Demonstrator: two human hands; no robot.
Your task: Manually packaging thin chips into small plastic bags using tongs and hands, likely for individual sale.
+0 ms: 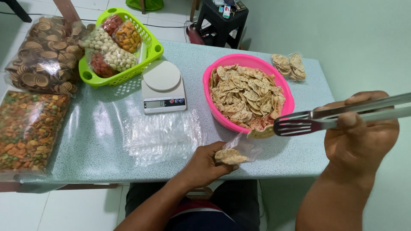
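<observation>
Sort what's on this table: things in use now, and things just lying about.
In use: tongs, chip, small bag, pink bowl, left hand, right hand.
Lying about: scale, green basket, empty bags, packed chips.

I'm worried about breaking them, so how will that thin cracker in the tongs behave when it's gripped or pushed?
The cracker looks thin and flat, so it is probably brittle and may snap under a hard squeeze from the tongs. It is likely very light. Held only at its edge, it could slip before reaching the plastic bag in the left hand.
</observation>
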